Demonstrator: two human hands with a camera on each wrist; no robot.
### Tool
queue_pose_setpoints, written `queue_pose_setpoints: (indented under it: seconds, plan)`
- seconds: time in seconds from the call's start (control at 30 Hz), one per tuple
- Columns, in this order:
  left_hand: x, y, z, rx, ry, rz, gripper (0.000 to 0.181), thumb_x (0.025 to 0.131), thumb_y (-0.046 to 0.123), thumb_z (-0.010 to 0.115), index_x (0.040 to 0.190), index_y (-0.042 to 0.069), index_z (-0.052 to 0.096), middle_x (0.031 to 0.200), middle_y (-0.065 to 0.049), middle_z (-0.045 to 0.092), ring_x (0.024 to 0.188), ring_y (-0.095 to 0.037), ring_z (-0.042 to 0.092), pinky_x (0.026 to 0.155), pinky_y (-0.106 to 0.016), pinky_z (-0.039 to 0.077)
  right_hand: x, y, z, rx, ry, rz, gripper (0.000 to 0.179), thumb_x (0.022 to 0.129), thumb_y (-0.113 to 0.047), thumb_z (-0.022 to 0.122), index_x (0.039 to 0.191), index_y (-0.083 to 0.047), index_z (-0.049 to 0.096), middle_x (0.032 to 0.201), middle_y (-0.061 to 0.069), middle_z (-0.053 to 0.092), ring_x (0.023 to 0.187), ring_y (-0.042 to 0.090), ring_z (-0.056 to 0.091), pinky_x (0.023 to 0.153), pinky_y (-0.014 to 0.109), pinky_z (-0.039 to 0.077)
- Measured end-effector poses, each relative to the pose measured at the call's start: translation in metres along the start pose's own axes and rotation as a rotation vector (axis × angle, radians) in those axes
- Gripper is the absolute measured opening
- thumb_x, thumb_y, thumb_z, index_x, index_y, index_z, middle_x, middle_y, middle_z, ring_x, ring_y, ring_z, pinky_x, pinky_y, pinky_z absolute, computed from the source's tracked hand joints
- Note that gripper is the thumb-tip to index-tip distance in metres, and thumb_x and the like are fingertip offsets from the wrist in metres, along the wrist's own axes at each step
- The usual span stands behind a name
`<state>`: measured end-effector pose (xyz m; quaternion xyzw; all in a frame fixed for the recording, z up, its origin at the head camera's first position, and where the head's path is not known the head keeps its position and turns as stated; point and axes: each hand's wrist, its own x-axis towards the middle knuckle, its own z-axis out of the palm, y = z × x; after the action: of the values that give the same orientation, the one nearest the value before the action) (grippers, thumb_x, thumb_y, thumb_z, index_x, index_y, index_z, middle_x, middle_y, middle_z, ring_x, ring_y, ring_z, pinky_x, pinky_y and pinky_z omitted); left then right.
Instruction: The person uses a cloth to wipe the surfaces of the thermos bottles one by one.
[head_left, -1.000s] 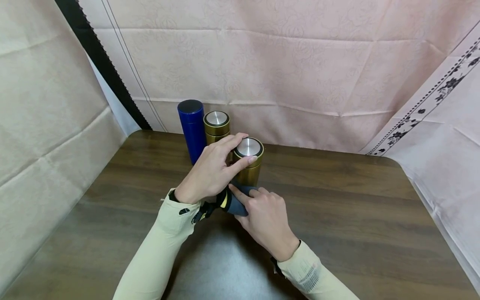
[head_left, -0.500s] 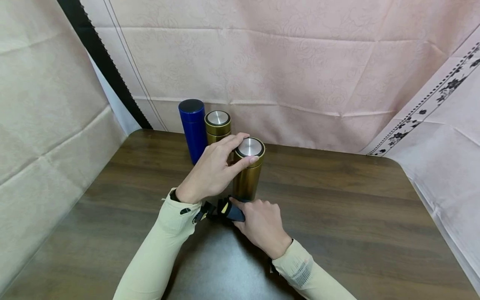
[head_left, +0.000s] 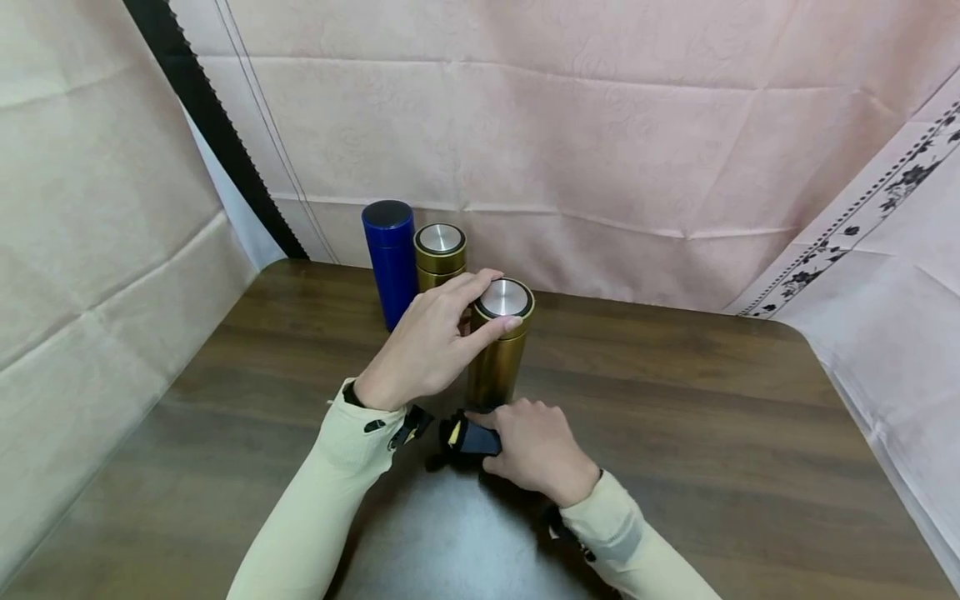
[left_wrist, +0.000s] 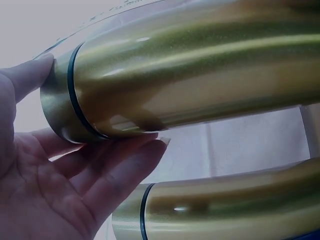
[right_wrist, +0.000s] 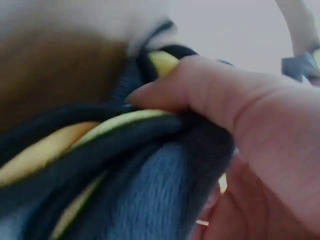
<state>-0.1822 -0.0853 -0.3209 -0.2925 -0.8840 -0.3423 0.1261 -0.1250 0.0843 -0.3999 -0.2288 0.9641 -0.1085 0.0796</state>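
My left hand (head_left: 420,346) grips a gold thermos (head_left: 497,367) near its top, thumb on the near side and fingers behind. The thermos stands upright with a silver disc on its lid (head_left: 506,297). In the left wrist view the fingers wrap the gold thermos (left_wrist: 200,75) at the lid's dark seam. My right hand (head_left: 536,450) pinches a blue-grey knit cloth piece (head_left: 477,440) with black and yellow edging, close in front of the thermos base. The right wrist view shows the thumb pressing on folds of this cloth (right_wrist: 160,195).
Behind my left hand stand a second gold thermos (head_left: 440,250) and a blue thermos (head_left: 390,267) with a dark top, side by side. The brown wooden table (head_left: 675,417) reaches back to a pale pink cloth backdrop (head_left: 600,150). More cloth hangs at both sides.
My right hand has drawn the knit cloth down and toward me from the thermos's lower part, so more of its gold body shows. The left hand keeps its grip.
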Motion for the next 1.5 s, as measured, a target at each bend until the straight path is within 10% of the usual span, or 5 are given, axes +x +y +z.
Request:
queue_pose_setpoints:
  seconds: [0.2,0.43,1.0,1.5]
  plan:
    - [0.000,-0.001,-0.001,-0.025,0.000,0.005,0.063,0.100,0.057,0.057,0.146,0.013,0.054,0.130,0.003,0.064,0.107,-0.009,0.061,0.097,-0.032,0.052,-0.015,0.029,-0.040,0.151,-0.038,-0.242,0.014,0.081,-0.020,0.078,0.091,-0.029,0.074,0.070,-0.015,0.057,0.061,0.005,0.049,0.055,0.025,0.042]
    - [0.000,-0.001,-0.001,-0.048,0.030,-0.001,0.060,0.097,0.055,0.064,0.142,0.016,0.058,0.130,0.004,0.055,0.107,-0.010,0.054,0.095,-0.030,0.048,-0.033,0.063,-0.073,0.326,0.079,-0.415,0.023,0.090,-0.014,0.075,0.094,-0.036,0.068,0.082,-0.015,0.049,0.075,0.001,0.051,0.069,0.022,0.047]
    - [-0.001,0.004,-0.003,-0.052,0.062,0.001,0.064,0.090,0.041,0.077,0.141,0.006,0.060,0.119,-0.003,0.057,0.100,-0.015,0.055,0.090,-0.030,0.049,-0.030,0.083,-0.084,0.602,0.395,-0.072,0.046,0.105,-0.015,0.056,0.149,-0.021,0.043,0.134,0.004,0.060,0.110,0.015,0.059,0.091,0.017,0.049]
    - [-0.003,0.007,-0.004,0.052,0.028,0.067,0.062,0.095,0.041,0.071,0.141,0.002,0.058,0.120,-0.006,0.053,0.091,-0.014,0.055,0.078,-0.026,0.051,-0.004,0.058,-0.089,0.453,0.375,-0.066,0.034,0.101,-0.028,0.065,0.130,-0.013,0.054,0.101,0.004,0.068,0.088,0.015,0.066,0.081,0.035,0.056]
